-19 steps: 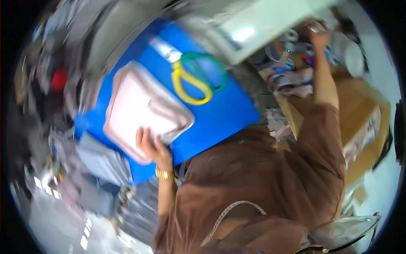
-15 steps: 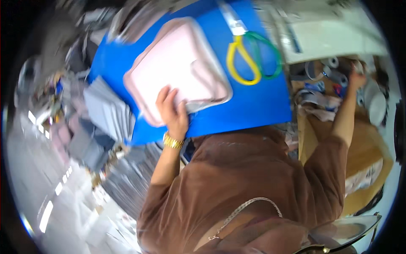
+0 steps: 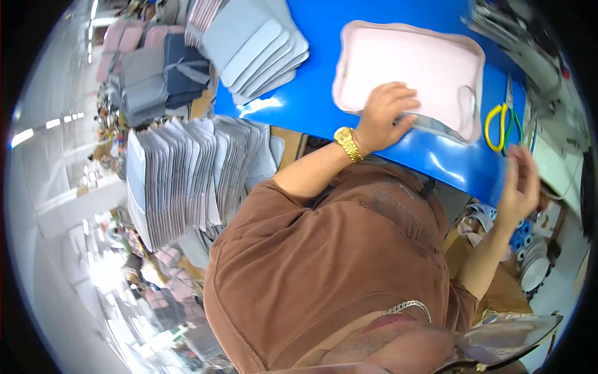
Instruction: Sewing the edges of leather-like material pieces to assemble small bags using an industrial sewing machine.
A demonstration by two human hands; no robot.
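The left hand (image 3: 383, 115) lies flat on the near edge of a pale pink padded panel (image 3: 411, 78), fingers loosely spread and pressing on the fabric, with nothing pinched between them. A gold wristwatch (image 3: 346, 143) sits on that wrist. The panel rests on a blue tabletop (image 3: 311, 100), toward its right half, and a grey strip (image 3: 430, 124) shows at the panel's near edge, just beside the fingertips. The right hand (image 3: 520, 184) hangs in the air to the right, off the near edge of the table, palm open and fingers slightly apart, holding nothing. Yellow-and-green handled scissors (image 3: 501, 121) lie on the table between that hand and the panel, touching neither hand. At the far left of the table is a fanned stack of grey padded pieces (image 3: 261, 43). Left of the table, rows of grey panels (image 3: 187, 174) stand on edge.
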